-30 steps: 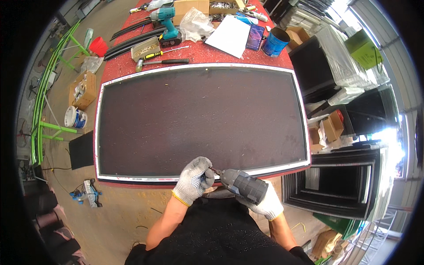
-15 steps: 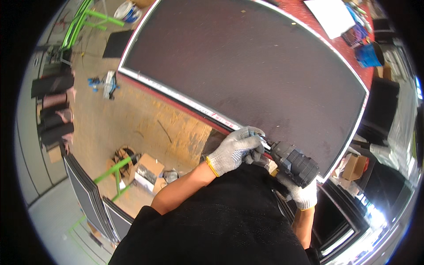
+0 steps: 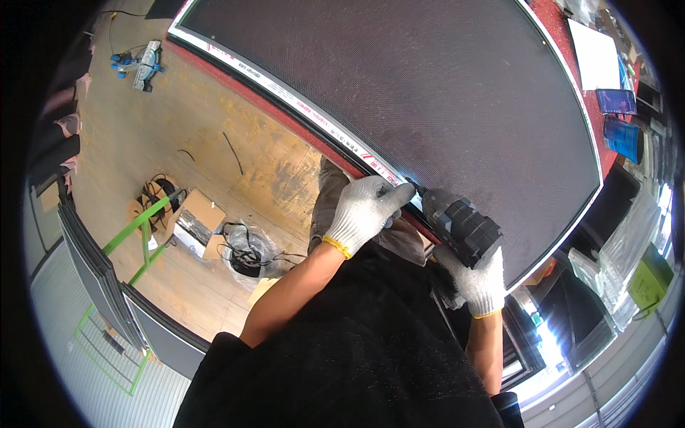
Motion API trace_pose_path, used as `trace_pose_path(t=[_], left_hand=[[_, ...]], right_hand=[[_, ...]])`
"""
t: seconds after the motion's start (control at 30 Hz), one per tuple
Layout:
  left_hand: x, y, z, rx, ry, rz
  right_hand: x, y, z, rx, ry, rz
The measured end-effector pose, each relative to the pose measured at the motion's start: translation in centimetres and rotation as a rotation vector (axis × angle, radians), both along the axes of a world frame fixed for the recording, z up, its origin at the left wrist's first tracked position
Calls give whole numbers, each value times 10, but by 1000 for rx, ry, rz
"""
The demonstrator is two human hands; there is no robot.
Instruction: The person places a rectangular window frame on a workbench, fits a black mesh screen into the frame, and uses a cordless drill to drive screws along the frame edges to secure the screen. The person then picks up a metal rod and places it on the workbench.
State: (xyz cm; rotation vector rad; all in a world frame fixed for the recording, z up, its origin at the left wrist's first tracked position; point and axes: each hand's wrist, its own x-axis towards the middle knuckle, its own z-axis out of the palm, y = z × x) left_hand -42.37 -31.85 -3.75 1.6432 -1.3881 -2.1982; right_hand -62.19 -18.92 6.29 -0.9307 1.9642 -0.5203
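Note:
A large dark mesh panel in a pale metal frame lies on a red table. In a white knit glove with a yellow cuff, my right hand grips a black cordless drill. The drill's front end points left and reaches the near edge of the frame. My left hand, gloved alike, is closed at that edge, thumb and fingers close to the drill's tip. What the left fingers hold is hidden.
A white sheet and a blue container sit at the table's right. On the floor at left are a blue-and-silver tool, a cardboard box and a bag with black cable. Several framed panels lean at the lower left.
The view has shifted, so the panel sits higher and further right. The drill's front end has come in against the frame edge, and my left fingers have turned beside it.

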Motion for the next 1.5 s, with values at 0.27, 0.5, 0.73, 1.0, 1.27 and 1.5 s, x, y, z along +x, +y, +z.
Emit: trace_pose_path(t=[0.27,0.5,0.73,1.0,1.27,1.5], left_hand=[[-3,2,-4,-102,-20,-8],[-4,-6,-3,48,-63,-19],[-4,-12,7,16,-95,-27],[14,-89,9,-62,-396,-48],[11,-63,-21,-248,-427,-41],[14,-60,-23,-290,-423,-161]], right_hand=[[1,-11,0,52,64,84],[2,-22,1,101,31,63],[0,-44,12,122,93,137],[-35,-135,38,613,306,383],[-19,-167,57,745,351,497],[-10,-178,62,712,331,507]])
